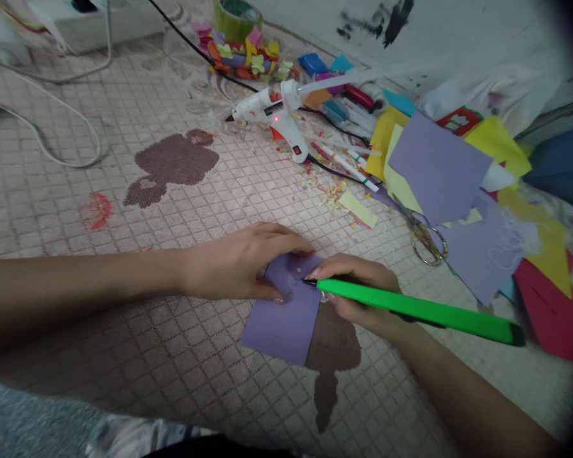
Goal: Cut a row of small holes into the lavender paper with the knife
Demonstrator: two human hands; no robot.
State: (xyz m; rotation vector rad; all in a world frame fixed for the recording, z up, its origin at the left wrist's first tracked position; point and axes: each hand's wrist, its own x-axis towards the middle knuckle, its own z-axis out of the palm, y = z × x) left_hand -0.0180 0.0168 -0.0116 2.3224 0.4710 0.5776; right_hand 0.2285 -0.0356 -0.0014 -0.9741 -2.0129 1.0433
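My left hand (239, 264) lies on a piece of purple paper (281, 327), with its fingertips pressing the sheet flat against the patterned mat. My right hand (358, 291) grips a bright green marker (424, 312) that slants across the sheet. The marker's black tip touches the paper close to my left fingers. Part of the sheet is hidden under both hands.
A white hot glue gun (272, 111) lies beyond my hands among paper scraps. To the right are gold-handled scissors (427, 240) and a pile of coloured paper (439, 166). Pens, a tape roll (235, 19) and cables lie further back.
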